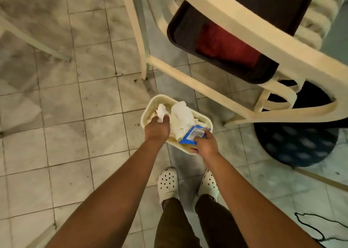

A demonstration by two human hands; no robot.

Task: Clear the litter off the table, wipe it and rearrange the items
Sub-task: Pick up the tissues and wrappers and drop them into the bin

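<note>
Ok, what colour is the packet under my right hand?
Blue with a white label, the packet in the head view.

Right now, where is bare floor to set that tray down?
Open tiles lie left of the tray, bordered by the chair legs. The right is crowded: chair frame and dark bin. The shoes take the near floor.

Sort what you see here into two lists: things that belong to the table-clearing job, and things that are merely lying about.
Part of the job:
- cream tray, carried above the floor
- crumpled white tissue in it
- blue packet
- left hand pinching tissue
- right hand holding tray and packet

Just lying about:
- plastic chair
- dark tray with red cloth
- black cable
</note>
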